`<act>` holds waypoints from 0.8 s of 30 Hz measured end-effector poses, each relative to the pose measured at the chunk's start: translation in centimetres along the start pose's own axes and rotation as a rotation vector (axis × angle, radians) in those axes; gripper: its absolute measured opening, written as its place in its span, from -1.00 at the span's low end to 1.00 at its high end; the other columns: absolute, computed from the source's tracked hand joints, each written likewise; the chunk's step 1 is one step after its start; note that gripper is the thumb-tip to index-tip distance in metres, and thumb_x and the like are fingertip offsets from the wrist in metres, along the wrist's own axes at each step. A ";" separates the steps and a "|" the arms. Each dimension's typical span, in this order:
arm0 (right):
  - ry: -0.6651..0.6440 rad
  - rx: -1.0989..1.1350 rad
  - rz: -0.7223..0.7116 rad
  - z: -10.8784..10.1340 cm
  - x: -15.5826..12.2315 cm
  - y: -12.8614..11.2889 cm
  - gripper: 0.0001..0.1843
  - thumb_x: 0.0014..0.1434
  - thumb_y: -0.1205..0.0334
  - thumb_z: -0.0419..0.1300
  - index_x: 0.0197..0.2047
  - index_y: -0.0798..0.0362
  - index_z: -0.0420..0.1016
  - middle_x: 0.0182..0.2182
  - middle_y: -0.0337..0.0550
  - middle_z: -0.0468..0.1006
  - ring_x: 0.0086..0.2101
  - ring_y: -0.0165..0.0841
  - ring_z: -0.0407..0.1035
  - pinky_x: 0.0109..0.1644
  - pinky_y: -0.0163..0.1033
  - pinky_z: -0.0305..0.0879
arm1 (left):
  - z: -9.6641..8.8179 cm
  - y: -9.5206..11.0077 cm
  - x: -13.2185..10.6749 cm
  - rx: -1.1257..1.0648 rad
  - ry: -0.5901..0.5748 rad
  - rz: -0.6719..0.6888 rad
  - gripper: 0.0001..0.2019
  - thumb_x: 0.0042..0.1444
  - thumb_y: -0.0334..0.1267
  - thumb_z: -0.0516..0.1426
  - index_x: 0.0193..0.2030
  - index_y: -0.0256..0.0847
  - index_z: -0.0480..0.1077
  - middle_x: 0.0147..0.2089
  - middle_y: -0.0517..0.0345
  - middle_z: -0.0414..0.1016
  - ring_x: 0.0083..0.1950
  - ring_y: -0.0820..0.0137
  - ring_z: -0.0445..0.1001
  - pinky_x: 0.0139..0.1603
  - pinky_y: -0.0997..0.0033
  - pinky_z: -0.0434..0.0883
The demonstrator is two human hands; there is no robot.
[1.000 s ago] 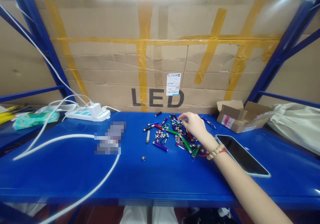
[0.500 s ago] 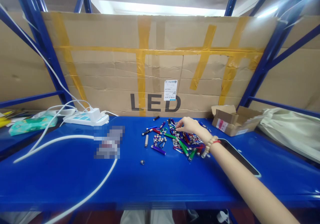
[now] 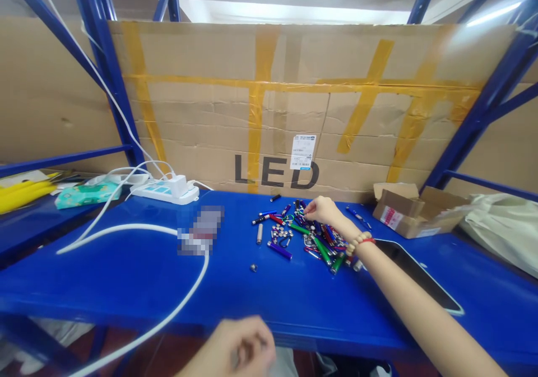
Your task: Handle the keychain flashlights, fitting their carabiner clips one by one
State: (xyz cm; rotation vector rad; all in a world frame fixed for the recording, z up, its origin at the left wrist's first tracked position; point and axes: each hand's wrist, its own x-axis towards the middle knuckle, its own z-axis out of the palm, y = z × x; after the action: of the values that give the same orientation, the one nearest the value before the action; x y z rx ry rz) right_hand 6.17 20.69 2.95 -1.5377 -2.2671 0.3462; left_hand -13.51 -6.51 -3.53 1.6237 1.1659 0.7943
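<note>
My right hand point(image 3: 325, 210) reaches over a pile of small coloured keychain flashlights point(image 3: 311, 234) on the blue shelf point(image 3: 126, 276), its fingertips pinched together at the pile's far side on something too small to name. A bead bracelet circles that wrist. My left hand point(image 3: 241, 348) shows at the bottom edge below the shelf front, blurred, fingers curled; I cannot make out anything in it. Small silver button cells point(image 3: 281, 232) and a purple flashlight point(image 3: 279, 249) lie left of the pile.
A phone point(image 3: 424, 279) lies face up to the right of my arm. An open cardboard box point(image 3: 414, 214) and a white bag point(image 3: 504, 226) stand at the far right. A white power strip point(image 3: 166, 189) with a looping cable point(image 3: 185, 287) is on the left. A taped "LED" carton backs the shelf.
My left hand has come into view at the bottom edge. My right hand stays at the pile, fingers drawn closer into a pinch. The view shifted slightly.
</note>
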 end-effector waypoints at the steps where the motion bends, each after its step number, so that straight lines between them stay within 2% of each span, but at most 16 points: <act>1: -0.005 0.050 -0.011 -0.2 -0.1 -0.7 -0.79 -0.08 0.33 0.28 -0.30 0.12 0.62 -0.42 -0.09 0.63 -0.34 -0.31 0.50 -0.27 -0.35 0.36 | -0.2 0.5 1.3 -0.047 0.056 -0.019 -0.67 0.20 0.00 -0.04 -0.26 -0.21 0.37 -0.57 0.23 0.33 -0.59 0.53 0.31 -0.59 0.55 0.24; 2: -0.029 0.121 -0.032 -0.3 -0.3 -1.6 -0.73 -0.01 0.26 0.25 -0.20 0.10 0.60 -0.38 -0.10 0.63 -0.34 -0.35 0.50 -0.29 -0.37 0.36 | -0.5 1.2 2.6 -0.209 0.104 -0.064 -0.63 0.18 0.04 -0.04 -0.21 -0.24 0.36 -0.61 0.26 0.29 -0.66 0.55 0.25 -0.66 0.57 0.19; 4: -0.111 0.279 -0.110 -0.3 -0.7 -3.4 -0.64 0.10 0.12 0.18 -0.03 -0.02 0.51 -0.27 -0.19 0.63 -0.32 -0.45 0.50 -0.31 -0.44 0.36 | -1.5 3.0 5.6 -0.509 0.176 -0.078 -0.59 0.14 0.04 0.03 -0.07 -0.28 0.30 -0.59 0.24 0.32 -0.62 0.47 0.35 -0.69 0.57 0.23; 6: -0.303 0.686 -0.173 0.3 -0.9 -5.1 -0.56 0.04 0.12 0.25 0.01 0.02 0.48 -0.20 -0.12 0.61 -0.28 -0.43 0.49 -0.33 -0.42 0.36 | -3.0 4.4 8.7 -0.703 0.230 -0.077 -0.59 0.20 -0.05 0.00 0.04 -0.32 0.26 -0.50 0.14 0.41 -0.52 0.42 0.46 -0.60 0.56 0.34; 8: -0.387 0.898 -0.174 1.4 -0.9 -6.0 -0.50 -0.09 0.16 0.35 -0.04 0.10 0.49 -0.29 -0.08 0.62 -0.33 -0.40 0.49 -0.31 -0.37 0.38 | -4.6 5.0 11.8 -0.829 0.279 -0.148 -0.58 0.24 -0.07 -0.05 0.05 -0.40 0.27 -0.46 0.02 0.47 -0.48 0.38 0.51 -0.48 0.50 0.43; 9: -0.397 0.951 -0.177 1.9 -0.9 -6.1 -0.48 -0.12 0.18 0.36 -0.04 0.12 0.49 -0.31 -0.07 0.62 -0.31 -0.38 0.50 -0.25 -0.32 0.40 | -5.3 5.0 13.2 -0.887 0.263 -0.187 -0.56 0.24 -0.08 -0.06 0.03 -0.45 0.29 -0.44 -0.06 0.49 -0.46 0.35 0.53 -0.42 0.46 0.46; 12: -0.295 0.949 -0.138 3.4 -0.5 -5.5 -0.47 -0.18 0.18 0.38 -0.10 0.18 0.50 -0.38 -0.06 0.63 -0.33 -0.35 0.51 -0.17 -0.25 0.41 | -7.1 3.8 16.5 -0.981 0.250 -0.253 -0.63 0.24 -0.23 -0.02 0.01 -0.55 0.31 -0.42 -0.12 0.50 -0.44 0.33 0.55 -0.30 0.41 0.48; 15: -0.201 0.913 -0.148 4.3 -0.1 -4.6 -0.48 -0.17 0.09 0.35 -0.13 0.19 0.51 -0.37 -0.04 0.63 -0.31 -0.31 0.51 -0.13 -0.20 0.40 | -8.2 2.6 18.1 -1.011 0.265 -0.272 -0.68 0.20 -0.31 0.05 0.02 -0.53 0.32 -0.38 -0.12 0.52 -0.42 0.34 0.55 -0.22 0.39 0.50; 20: -0.086 0.817 -0.198 4.4 -0.4 -4.9 -0.63 -0.16 0.07 0.34 -0.30 0.15 0.58 -0.39 -0.06 0.63 -0.33 -0.26 0.50 -0.19 -0.19 0.39 | -8.6 1.4 18.7 -1.076 0.294 -0.289 -0.72 0.15 -0.40 0.10 -0.02 -0.52 0.36 -0.36 -0.12 0.54 -0.40 0.34 0.56 -0.17 0.37 0.52; 22: 0.015 0.690 -0.250 4.2 -0.9 -5.5 -0.77 -0.10 0.12 0.32 -0.39 0.10 0.59 -0.38 -0.08 0.62 -0.33 -0.28 0.49 -0.19 -0.21 0.36 | -8.6 1.2 18.8 -1.103 0.317 -0.294 -0.75 0.14 -0.44 0.10 -0.04 -0.51 0.37 -0.37 -0.11 0.54 -0.41 0.35 0.56 -0.17 0.37 0.53; 24: 0.156 0.465 -0.330 4.1 -1.5 -6.0 -0.82 0.03 0.13 0.25 -0.41 0.06 0.60 -0.37 -0.11 0.62 -0.35 -0.32 0.46 -0.21 -0.25 0.33 | -8.6 1.0 18.8 -1.131 0.348 -0.295 -0.77 0.15 -0.47 0.08 -0.05 -0.49 0.38 -0.36 -0.09 0.54 -0.40 0.37 0.56 -0.18 0.39 0.53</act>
State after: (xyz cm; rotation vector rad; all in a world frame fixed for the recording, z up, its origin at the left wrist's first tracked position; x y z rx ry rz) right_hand -0.15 17.14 1.49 -0.9113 -2.0789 0.5843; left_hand -14.52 13.91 -0.13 0.3840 0.8611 1.2481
